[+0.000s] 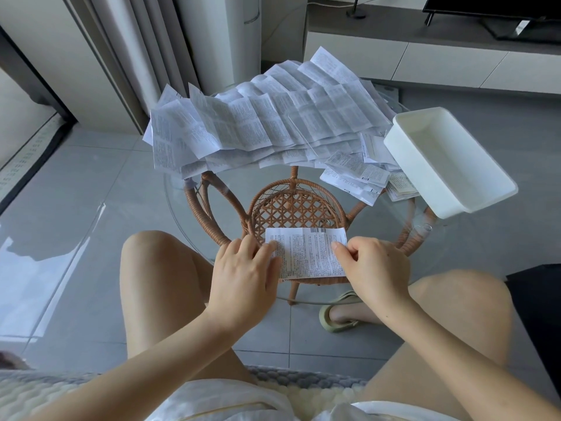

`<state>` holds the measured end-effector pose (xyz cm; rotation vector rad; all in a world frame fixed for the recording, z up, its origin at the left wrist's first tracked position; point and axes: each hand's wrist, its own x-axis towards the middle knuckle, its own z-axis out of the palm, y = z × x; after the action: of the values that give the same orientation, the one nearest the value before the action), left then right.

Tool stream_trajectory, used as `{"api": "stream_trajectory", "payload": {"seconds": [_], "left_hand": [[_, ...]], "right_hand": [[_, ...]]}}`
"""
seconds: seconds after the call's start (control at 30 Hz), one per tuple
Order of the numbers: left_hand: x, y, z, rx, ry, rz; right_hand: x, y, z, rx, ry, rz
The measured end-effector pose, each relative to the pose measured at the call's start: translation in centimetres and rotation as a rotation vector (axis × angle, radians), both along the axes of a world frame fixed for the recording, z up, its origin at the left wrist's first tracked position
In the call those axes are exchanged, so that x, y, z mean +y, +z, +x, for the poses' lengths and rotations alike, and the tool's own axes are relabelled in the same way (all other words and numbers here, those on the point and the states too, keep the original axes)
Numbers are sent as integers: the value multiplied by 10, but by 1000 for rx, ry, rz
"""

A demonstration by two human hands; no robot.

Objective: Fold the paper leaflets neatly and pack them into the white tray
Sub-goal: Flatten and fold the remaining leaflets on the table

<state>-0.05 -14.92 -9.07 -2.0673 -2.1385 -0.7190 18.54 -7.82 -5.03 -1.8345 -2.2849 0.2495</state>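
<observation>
A partly folded white leaflet [306, 253] with black print and a barcode lies on the near edge of the round glass table [182, 208]. My left hand [246, 268] pinches the leaflet's left edge. My right hand [373, 265] pinches its right edge, thumb on top. A big heap of unfolded leaflets [258, 123] covers the far half of the table. A few smaller folded leaflets [358, 174] lie right of centre. The white tray [449, 165] stands at the table's right edge, tilted, with nothing visible inside.
Under the glass is a wicker table frame [296, 208]. My bare knees flank the table, and a foot in a green sandal [337, 314] rests on the grey tiled floor. A white cabinet [425, 56] stands behind, curtains at the back left.
</observation>
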Motion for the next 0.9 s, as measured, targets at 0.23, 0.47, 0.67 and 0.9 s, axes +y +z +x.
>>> {"api": "stream_trajectory", "payload": {"seconds": [0.23, 0.47, 0.67, 0.9], "left_hand": [[3, 1, 0, 6, -12, -9], [5, 4, 1, 17, -13, -24], [6, 7, 2, 46, -18, -65], [21, 16, 8, 151, -532, 11]], "right_hand": [[0, -5, -1, -11, 34, 80], [3, -9, 0, -27, 50, 116], [2, -8, -1, -28, 41, 106], [1, -8, -2, -23, 24, 82]]}}
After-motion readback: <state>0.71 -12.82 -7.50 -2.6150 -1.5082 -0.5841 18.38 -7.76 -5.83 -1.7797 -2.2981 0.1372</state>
